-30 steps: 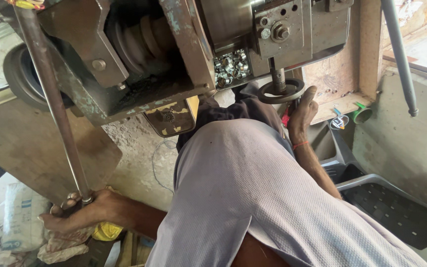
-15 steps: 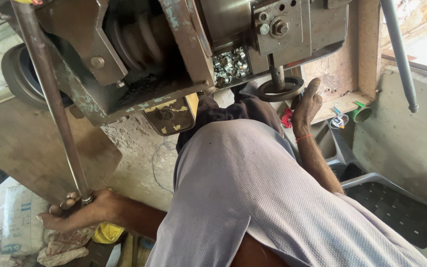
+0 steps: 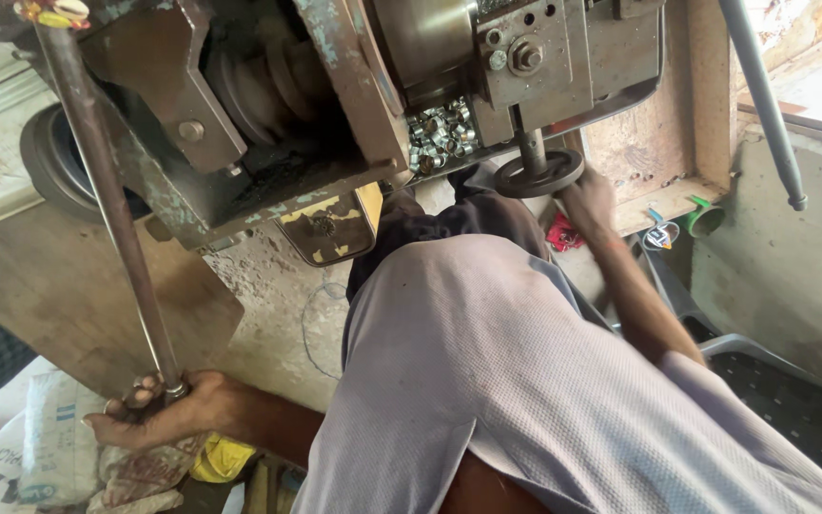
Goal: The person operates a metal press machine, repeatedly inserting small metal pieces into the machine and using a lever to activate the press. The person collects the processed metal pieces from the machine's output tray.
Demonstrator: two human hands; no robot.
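Note:
My left hand (image 3: 159, 409) is closed around the lower end of a long steel lever rod (image 3: 107, 209), which slants up to the top left of an old grey-green lathe-like machine (image 3: 335, 95). My right hand (image 3: 587, 200) grips the right rim of a small dark handwheel (image 3: 537, 176) under the machine's carriage. A pile of small shiny metal rings (image 3: 440, 133) lies in the machine's tray, just left of the handwheel's shaft. My grey shirt (image 3: 525, 381) fills the lower middle and hides the floor beneath.
A belt pulley (image 3: 45, 157) sits at the machine's left. A grey pipe (image 3: 763, 95) slants down at the right. A green cup (image 3: 706, 217) and a red scrap (image 3: 561, 233) lie by the wall ledge. A dark plastic seat (image 3: 792, 400) is lower right, a white sack (image 3: 40, 447) lower left.
My right hand has shifted slightly on the handwheel's rim. My left hand keeps its hold on the rod's end, and the view has drifted a little.

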